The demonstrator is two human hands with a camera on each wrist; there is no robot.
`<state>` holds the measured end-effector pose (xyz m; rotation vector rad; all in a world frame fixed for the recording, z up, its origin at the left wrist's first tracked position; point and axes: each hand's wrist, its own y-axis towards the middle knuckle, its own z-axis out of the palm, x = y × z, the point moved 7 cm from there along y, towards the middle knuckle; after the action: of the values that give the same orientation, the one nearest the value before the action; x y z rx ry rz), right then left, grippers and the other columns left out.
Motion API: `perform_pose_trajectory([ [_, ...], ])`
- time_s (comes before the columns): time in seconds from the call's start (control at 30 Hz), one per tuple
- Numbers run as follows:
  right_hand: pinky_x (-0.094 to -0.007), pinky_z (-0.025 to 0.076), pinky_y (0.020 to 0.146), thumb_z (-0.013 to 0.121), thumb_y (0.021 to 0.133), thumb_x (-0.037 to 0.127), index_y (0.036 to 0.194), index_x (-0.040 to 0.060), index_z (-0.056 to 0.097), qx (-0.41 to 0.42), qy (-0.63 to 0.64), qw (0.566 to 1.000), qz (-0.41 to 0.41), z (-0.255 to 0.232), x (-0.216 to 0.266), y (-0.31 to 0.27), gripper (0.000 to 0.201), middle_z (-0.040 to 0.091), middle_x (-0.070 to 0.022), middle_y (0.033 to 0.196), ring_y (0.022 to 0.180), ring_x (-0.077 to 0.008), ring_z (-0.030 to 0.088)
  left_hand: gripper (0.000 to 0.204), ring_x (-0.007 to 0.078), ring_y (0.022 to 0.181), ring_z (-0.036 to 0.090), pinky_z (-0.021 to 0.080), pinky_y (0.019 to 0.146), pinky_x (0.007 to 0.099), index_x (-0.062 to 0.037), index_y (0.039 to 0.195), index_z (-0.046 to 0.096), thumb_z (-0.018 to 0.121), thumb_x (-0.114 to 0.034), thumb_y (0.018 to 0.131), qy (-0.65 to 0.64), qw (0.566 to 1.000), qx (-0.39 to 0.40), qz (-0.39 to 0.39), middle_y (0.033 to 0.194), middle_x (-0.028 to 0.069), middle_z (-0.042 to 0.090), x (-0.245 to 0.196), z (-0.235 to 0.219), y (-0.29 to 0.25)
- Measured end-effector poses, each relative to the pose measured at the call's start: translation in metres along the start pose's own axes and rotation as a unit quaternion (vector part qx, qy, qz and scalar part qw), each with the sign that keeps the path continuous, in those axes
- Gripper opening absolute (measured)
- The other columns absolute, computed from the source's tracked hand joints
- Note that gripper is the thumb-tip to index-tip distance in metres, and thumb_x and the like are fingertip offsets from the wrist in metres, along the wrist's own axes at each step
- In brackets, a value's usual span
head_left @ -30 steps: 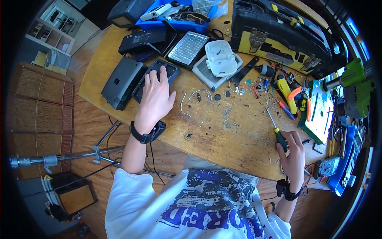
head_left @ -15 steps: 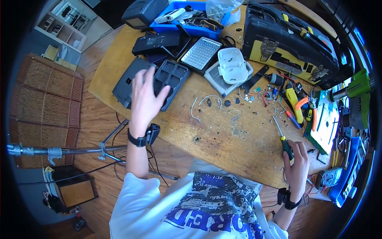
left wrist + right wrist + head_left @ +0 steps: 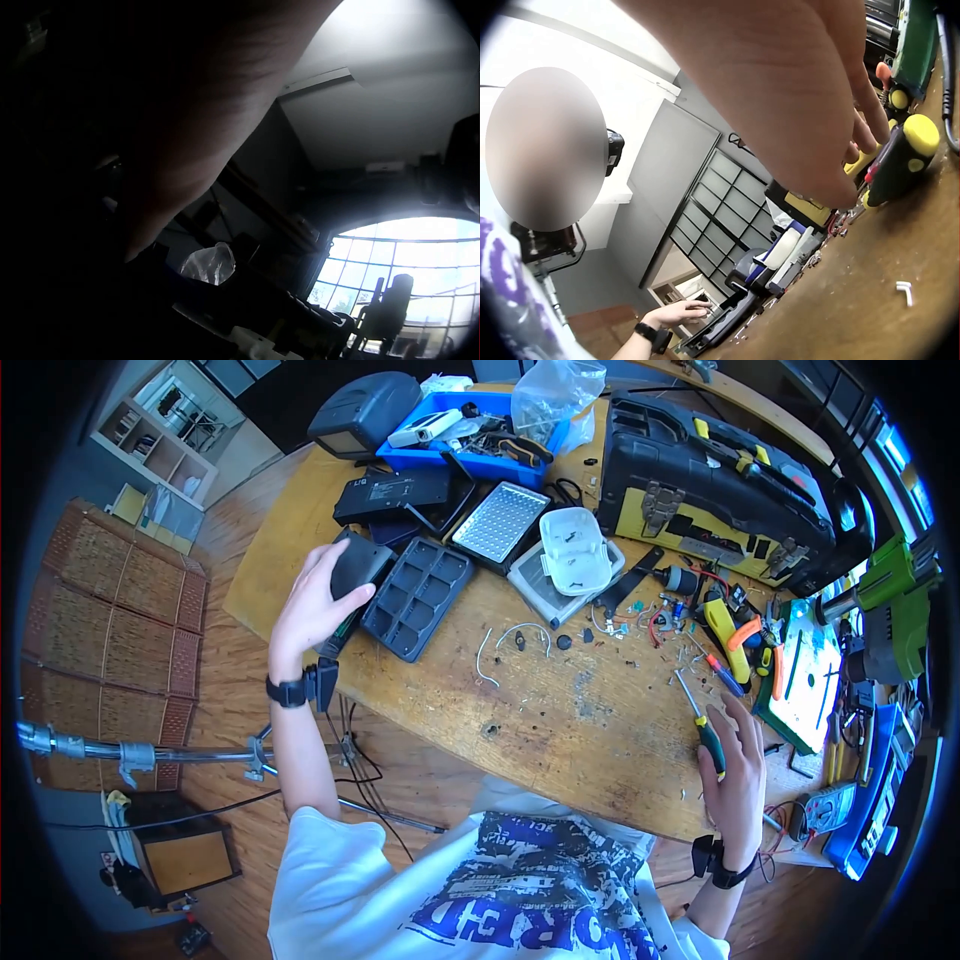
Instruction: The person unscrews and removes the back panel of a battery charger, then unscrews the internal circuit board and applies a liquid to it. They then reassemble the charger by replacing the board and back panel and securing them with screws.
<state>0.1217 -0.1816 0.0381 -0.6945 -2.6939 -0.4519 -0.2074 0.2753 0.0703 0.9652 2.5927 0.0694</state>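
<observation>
My left hand point(image 3: 312, 610) grips a black plastic casing point(image 3: 358, 565) at the table's left edge, thumb on its near side and fingers over the far side. The casing stands tilted up. Beside it lies a black compartment tray point(image 3: 418, 600) with several square pockets. In the left wrist view the forearm and shadow hide the casing. My right hand point(image 3: 736, 780) rests on the table at the right, fingers extended beside a screwdriver point(image 3: 711, 748). The screwdriver has a dark green and yellow handle point(image 3: 900, 161), and its shaft points away from me.
A white lidded box point(image 3: 577, 555) with small screws sits mid-table, near a silver dimpled panel point(image 3: 500, 520). Behind are a blue parts bin point(image 3: 465, 460) and a black-yellow toolbox point(image 3: 720, 490). Pliers point(image 3: 745, 630), wires and scraps lie at the right, with a multimeter point(image 3: 828, 807) near the edge.
My left hand has gone from the compartment tray leftward to the black casing, now gripped and tilted. My right hand stays by the screwdriver, its fingers straightened from around the handle.
</observation>
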Motion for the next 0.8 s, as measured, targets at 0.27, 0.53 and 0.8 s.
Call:
perform_pose_trajectory([
  [0.27,-0.044,0.059,0.093,0.085,0.083,0.007,0.088,-0.0029,0.074,0.026,0.049,0.994,-0.097,-0.014,0.032,0.03,0.015,0.069,-0.015,0.137,0.117,-0.0353,0.069,0.085,0.0391,0.149,0.051,0.04,0.127,0.0427,0.0011,0.159,0.048,0.086,-0.019,0.085,0.063,0.991,0.053,0.109,0.16,0.0235,0.053,0.009,0.017,0.128],
  [0.53,-0.0418,0.061,0.085,0.083,0.087,0.008,0.097,-0.0005,0.075,0.005,0.08,0.992,-0.096,0.003,0.038,0.046,0.015,0.069,-0.0138,0.135,0.102,-0.0292,0.075,0.108,0.037,0.151,0.05,0.039,0.128,0.042,-0.0041,0.163,0.047,0.095,-0.025,0.068,0.075,0.979,0.172,0.075,0.159,0.0225,0.056,0.023,0.039,0.187],
  [0.8,-0.0422,0.062,0.085,0.082,0.089,0.007,0.099,0.0005,0.075,0.015,0.103,0.991,-0.085,0.016,0.026,0.053,0.013,0.069,-0.0131,0.136,0.103,-0.0291,0.075,0.097,0.0369,0.142,0.057,0.043,0.125,0.0434,-0.0029,0.15,0.061,0.097,-0.024,0.062,0.084,0.981,0.15,0.092,0.149,0.0196,0.061,0.013,0.021,0.179],
])
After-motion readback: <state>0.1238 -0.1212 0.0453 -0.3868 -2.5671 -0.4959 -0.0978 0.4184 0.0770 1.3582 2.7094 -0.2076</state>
